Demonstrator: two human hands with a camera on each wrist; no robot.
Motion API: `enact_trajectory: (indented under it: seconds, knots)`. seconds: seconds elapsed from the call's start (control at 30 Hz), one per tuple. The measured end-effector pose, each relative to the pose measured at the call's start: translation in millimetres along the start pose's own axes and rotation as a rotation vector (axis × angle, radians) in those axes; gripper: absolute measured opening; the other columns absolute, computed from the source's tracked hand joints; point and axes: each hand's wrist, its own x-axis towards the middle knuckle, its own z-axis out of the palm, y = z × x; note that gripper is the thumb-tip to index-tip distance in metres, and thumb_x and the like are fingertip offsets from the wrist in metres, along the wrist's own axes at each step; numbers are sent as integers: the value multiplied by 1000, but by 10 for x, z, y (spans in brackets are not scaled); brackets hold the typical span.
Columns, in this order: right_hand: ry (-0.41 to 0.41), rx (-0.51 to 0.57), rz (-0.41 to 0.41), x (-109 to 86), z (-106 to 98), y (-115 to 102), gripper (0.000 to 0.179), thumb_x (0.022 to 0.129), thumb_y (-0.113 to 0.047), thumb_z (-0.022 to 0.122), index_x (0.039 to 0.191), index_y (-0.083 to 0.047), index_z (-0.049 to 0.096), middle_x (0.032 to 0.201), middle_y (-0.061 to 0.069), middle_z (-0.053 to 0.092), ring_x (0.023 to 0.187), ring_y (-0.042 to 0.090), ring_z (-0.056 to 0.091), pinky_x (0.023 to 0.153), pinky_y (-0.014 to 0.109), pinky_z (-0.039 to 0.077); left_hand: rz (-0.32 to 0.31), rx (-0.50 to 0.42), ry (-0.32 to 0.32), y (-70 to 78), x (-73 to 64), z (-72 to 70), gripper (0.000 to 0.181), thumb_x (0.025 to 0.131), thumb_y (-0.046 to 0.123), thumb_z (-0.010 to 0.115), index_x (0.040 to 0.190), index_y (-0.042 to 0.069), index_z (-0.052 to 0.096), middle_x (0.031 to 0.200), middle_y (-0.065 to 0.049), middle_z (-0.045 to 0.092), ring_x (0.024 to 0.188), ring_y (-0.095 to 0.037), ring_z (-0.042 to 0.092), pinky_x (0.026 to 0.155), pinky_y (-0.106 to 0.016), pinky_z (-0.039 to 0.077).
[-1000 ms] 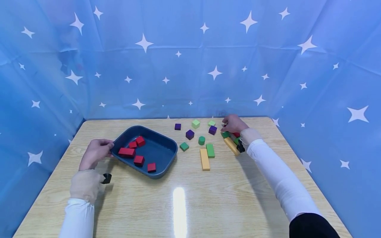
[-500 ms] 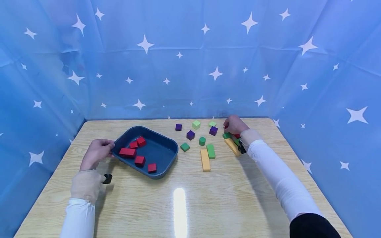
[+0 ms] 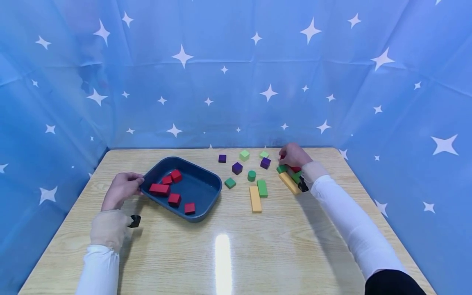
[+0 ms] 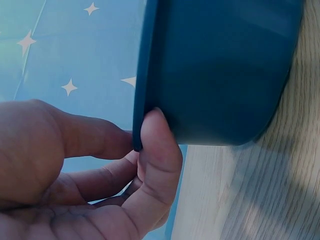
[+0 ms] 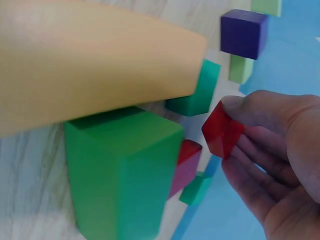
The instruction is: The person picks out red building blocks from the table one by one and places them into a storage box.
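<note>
My left hand (image 3: pixel 121 188) pinches the left rim of a dark blue plastic tray (image 3: pixel 204 190) between thumb and fingers, as the left wrist view shows closely. Several red blocks (image 3: pixel 159 189) lie inside, mostly towards the tray's left side. At the back right of the table, my right hand (image 3: pixel 295 155) pinches a small red block (image 5: pixel 220 131) between thumb and fingertips. Beside that hand are a green block (image 5: pixel 120 165), a long yellow block (image 5: pixel 100 60), a teal-green block (image 5: pixel 197 92) and another red block (image 5: pixel 187 162), partly hidden behind the green one.
Between tray and right hand lie purple cubes (image 3: pixel 237 168), light green blocks (image 3: pixel 244 155), a green cylinder (image 3: pixel 251 176), a flat green block (image 3: pixel 230 182), a green oblong block (image 3: pixel 262 188) and a second yellow block (image 3: pixel 255 199). A starry blue curtain (image 3: pixel 221 82) encloses the table (image 3: pixel 177 254).
My right hand has taken hold of the small red block, which now shows at its fingertips. The left hand keeps its grip on the tray. The whole view has shifted slightly.
</note>
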Motion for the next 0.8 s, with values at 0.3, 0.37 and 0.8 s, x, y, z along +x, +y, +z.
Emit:
enact_trajectory:
  seconds: [0.3,0.37,0.8]
  knots:
    - [53,-1,-53,-135,-208,-205,27,92,-10,73,114,4,74,105,21,73,93,31,67,86,46,59,25,-1,-3,-16,10,7,42,108,13,43,139,-15,50,124,-29,59,72,-8,66,75,-31,62]
    - [75,-5,-87,-153,-246,-284,14,90,-9,73,98,2,75,88,15,70,78,25,61,74,39,55,21,-2,-3,-13,9,4,42,108,13,43,139,-14,50,125,-29,59,73,-8,66,75,-31,62]
    - [91,14,-207,-163,-434,-932,20,92,-15,74,109,-5,76,100,12,75,88,25,68,82,42,57,34,-1,-21,-8,-8,-8,44,108,15,44,140,-16,48,127,-31,57,74,-7,66,75,-31,62]
